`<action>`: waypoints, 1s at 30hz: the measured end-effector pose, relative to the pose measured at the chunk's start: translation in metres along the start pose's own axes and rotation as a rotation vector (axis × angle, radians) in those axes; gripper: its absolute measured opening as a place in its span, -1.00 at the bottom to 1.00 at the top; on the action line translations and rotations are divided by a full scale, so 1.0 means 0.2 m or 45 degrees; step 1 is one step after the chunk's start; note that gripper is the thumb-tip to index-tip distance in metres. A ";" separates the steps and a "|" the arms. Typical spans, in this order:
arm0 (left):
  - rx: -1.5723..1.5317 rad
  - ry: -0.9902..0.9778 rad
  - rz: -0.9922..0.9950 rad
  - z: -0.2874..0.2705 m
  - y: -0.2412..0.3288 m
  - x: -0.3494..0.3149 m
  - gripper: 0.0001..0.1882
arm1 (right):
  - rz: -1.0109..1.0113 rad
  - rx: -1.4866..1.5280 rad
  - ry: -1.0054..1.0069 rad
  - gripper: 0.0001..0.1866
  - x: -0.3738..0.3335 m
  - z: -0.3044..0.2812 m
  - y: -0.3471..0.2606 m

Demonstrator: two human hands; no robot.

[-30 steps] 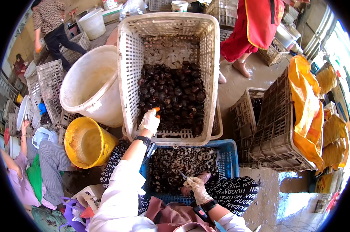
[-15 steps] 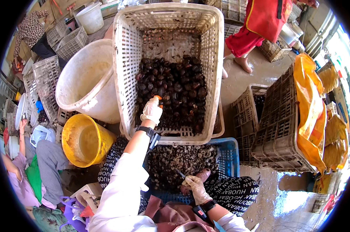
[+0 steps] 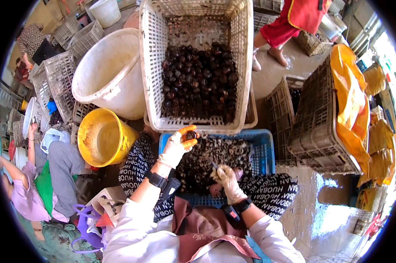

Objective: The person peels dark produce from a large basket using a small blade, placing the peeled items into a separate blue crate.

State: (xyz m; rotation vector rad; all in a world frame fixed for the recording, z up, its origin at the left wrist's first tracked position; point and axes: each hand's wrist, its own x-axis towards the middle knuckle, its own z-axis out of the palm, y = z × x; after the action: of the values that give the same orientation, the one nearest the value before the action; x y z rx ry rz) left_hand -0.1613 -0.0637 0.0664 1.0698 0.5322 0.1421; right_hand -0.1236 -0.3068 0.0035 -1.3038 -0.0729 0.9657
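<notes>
My left hand [image 3: 175, 147], in a pale glove with orange finger covers, is closed on a dark, round snail [image 3: 191, 135] just in front of the white crate's near rim. In that tall slatted crate [image 3: 198, 127] lies a heap of similar dark snails [image 3: 198, 81]. Low over a blue basket [image 3: 263, 151] is my gloved right hand [image 3: 228, 180], closed around a thin tool with a narrow metal tip [image 3: 214, 164]; its handle is hidden, so I cannot tell its exact kind. Small dark and whitish pieces [image 3: 202, 160] fill much of the basket, which sits between my knees.
A yellow bucket [image 3: 102, 138] and a large white tub [image 3: 108, 72] stand on the left. Stacked brown crates [image 3: 322, 118] with an orange sheet [image 3: 349, 96] rise on the right. One person in red [image 3: 290, 24] stands beyond; another sits at left [image 3: 36, 193].
My left hand has drawn back from the snail heap toward me, with a snail in its fingers. My right hand has risen slightly over the basket. The head view has shifted.
</notes>
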 end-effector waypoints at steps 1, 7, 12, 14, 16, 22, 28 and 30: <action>0.142 -0.019 -0.008 0.04 0.01 -0.07 -0.51 | -0.084 -0.014 -0.014 -0.75 0.00 0.03 -0.05; 0.401 -0.100 -0.038 0.11 -0.09 -0.30 -0.60 | -0.185 -0.149 0.062 -0.78 0.03 0.08 -0.12; 0.076 -0.089 0.025 0.00 -0.35 -0.37 -0.58 | -0.148 -0.314 -0.077 -0.78 -0.03 0.10 -0.12; 0.464 -0.099 0.129 0.04 -0.35 -0.42 -0.60 | -0.188 -0.325 -0.122 -0.79 -0.05 0.11 -0.09; 0.409 -0.093 0.102 0.06 -0.37 -0.47 -0.62 | -0.181 -0.352 -0.104 -0.81 -0.09 0.12 -0.05; 0.626 -0.059 -0.003 0.11 -0.32 -0.58 -0.66 | -0.105 -0.558 0.242 -0.84 -0.02 -0.10 0.11; 0.466 -0.078 0.142 0.05 -0.41 -0.56 -0.65 | -0.047 -0.115 -0.121 -0.85 -0.17 0.12 0.03; 0.749 -0.049 0.101 0.04 -0.42 -0.58 -0.65 | -0.144 -0.279 -0.028 -0.86 -0.15 0.07 0.05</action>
State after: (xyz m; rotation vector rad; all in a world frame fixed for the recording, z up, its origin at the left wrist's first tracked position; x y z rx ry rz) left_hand -0.2691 -0.1532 0.0370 1.6644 0.5084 0.0321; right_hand -0.1565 -0.3153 0.0129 -1.4734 -0.2730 0.8938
